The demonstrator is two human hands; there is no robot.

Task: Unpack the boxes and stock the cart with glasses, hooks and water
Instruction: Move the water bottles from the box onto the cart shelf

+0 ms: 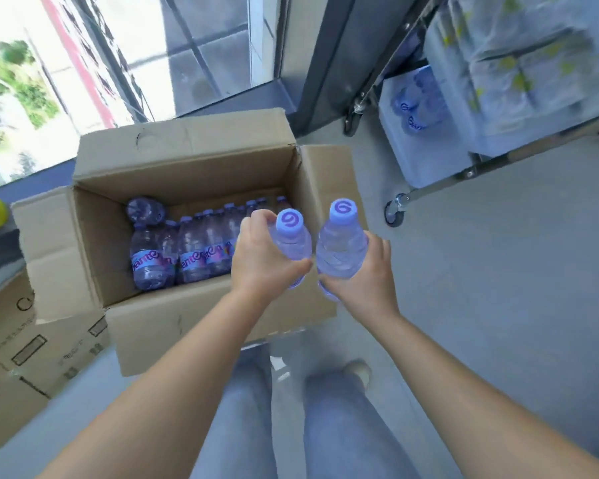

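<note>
- My left hand was wrapped around one water bottle, held upright over the open cardboard box's right edge.
- My right hand gripped a second bottle, just beside the first.
- More bottles stood packed inside the box.
- The cart stood to the right, bottles already in its white bin.

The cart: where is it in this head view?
The cart stands at upper right on the floor, right of the open box, beyond the bottle in the right hand.
</note>
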